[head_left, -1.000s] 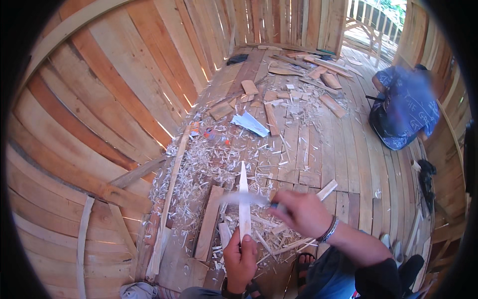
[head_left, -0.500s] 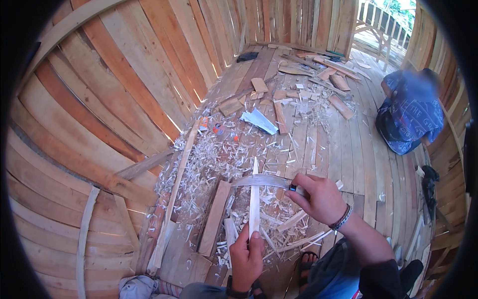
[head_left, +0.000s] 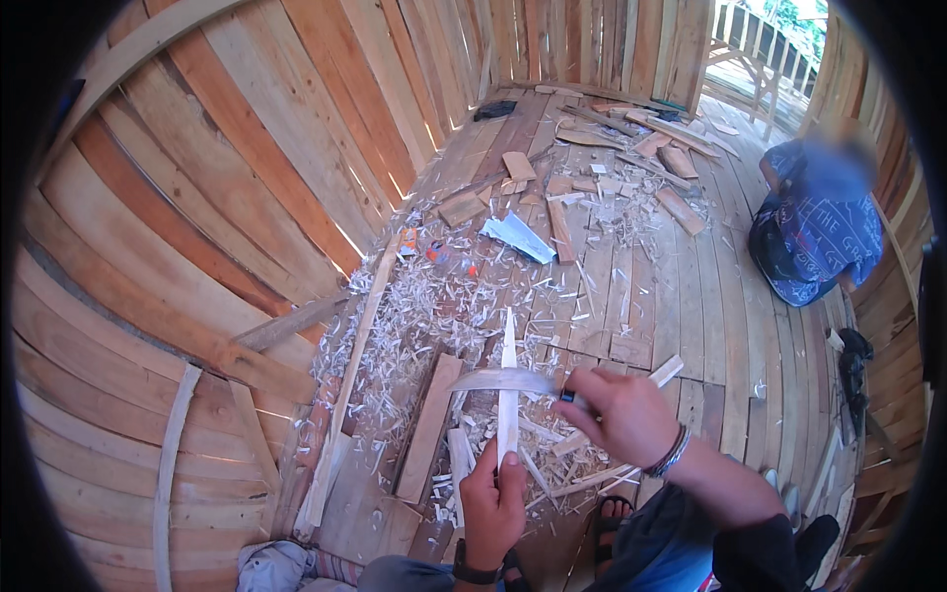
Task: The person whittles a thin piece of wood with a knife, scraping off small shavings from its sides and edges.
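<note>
My left hand (head_left: 495, 508) is closed round the lower end of a pale, narrow strip of wood (head_left: 508, 419), whose pointed tip aims away from me. Across the strip lies the curved blade of a large knife (head_left: 483, 380). Its handle end is in my right hand (head_left: 621, 409), closed, with a dark band on one finger and a bracelet at the wrist; the handle itself is mostly hidden. Just left of the strip, a thick block of wood (head_left: 431, 426) rests on the floor among shavings.
Wood shavings (head_left: 395, 340) cover the floor by the left wall, beside a long thin batten (head_left: 355, 375). Farther off lie a light-blue sheet (head_left: 518, 238) and scattered boards (head_left: 681, 210). A person (head_left: 814, 222) sits at the right. A doorway (head_left: 760, 69) opens at the far right.
The knife has slid along the strip toward my left hand, and my right hand has come nearer with it. My left hand keeps its hold on the strip.
</note>
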{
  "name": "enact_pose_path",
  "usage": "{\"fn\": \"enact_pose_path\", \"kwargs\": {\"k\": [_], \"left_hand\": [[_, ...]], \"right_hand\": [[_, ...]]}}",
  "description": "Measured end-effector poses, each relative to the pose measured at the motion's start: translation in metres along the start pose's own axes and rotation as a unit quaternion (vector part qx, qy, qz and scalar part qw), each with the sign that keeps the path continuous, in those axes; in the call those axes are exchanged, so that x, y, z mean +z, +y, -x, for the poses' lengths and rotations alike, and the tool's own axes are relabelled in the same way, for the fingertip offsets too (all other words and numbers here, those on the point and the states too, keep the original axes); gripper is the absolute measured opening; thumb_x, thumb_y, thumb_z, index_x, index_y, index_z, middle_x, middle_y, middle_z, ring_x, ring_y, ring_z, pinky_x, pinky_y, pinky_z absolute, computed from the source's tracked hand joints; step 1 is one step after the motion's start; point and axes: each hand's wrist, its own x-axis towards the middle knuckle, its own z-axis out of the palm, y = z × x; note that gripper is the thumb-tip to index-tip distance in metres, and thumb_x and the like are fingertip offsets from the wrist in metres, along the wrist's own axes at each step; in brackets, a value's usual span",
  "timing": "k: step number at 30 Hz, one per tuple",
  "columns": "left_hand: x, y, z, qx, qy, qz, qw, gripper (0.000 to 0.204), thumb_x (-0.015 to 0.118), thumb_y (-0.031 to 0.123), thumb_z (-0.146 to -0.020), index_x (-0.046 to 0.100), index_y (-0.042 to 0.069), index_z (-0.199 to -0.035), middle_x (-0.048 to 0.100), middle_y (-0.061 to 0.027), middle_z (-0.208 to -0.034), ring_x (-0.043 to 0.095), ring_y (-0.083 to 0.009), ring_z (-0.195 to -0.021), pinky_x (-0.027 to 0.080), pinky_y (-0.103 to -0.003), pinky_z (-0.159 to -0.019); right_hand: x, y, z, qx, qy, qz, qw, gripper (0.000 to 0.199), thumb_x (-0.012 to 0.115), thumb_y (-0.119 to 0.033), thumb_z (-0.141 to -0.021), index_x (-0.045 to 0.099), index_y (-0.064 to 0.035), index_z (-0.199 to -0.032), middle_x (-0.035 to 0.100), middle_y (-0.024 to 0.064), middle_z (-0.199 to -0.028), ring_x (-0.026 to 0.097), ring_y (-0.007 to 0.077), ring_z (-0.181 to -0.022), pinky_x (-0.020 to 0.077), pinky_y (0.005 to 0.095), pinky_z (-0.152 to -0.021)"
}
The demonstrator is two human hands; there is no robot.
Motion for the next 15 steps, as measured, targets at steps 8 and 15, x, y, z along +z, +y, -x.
{"fn": "enact_pose_path", "kwargs": {"k": [8, 15], "left_hand": [[0.002, -0.003, -0.003, 0.009, -0.004, -0.033, 0.999, 0.030, 0.048, 0.016, -0.102, 0.058, -0.003, -0.122, 0.052, 0.0011, -0.061, 0.045, -0.0039, -0.054, 0.037, -0.024, -0.048], [-0.002, 0.007, 0.001, 0.007, 0.006, -0.052, 0.999, 0.028, 0.048, 0.015, -0.101, 0.060, -0.003, -0.119, 0.051, 0.0013, -0.059, 0.045, -0.0038, -0.052, 0.035, -0.024, -0.047]], "right_hand": [[-0.005, -0.012, 0.005, 0.019, -0.037, 0.000, 0.999, 0.028, 0.060, -0.036, -0.094, 0.053, -0.0092, -0.093, 0.060, 0.0132, -0.072, 0.063, 0.0383, -0.061, 0.0497, 0.0483, -0.053], [-0.004, 0.000, -0.001, 0.026, 0.005, -0.004, 1.000, 0.027, 0.061, -0.033, -0.094, 0.052, -0.0075, -0.092, 0.060, 0.0153, -0.073, 0.063, 0.0378, -0.061, 0.0501, 0.0491, -0.054]]}}
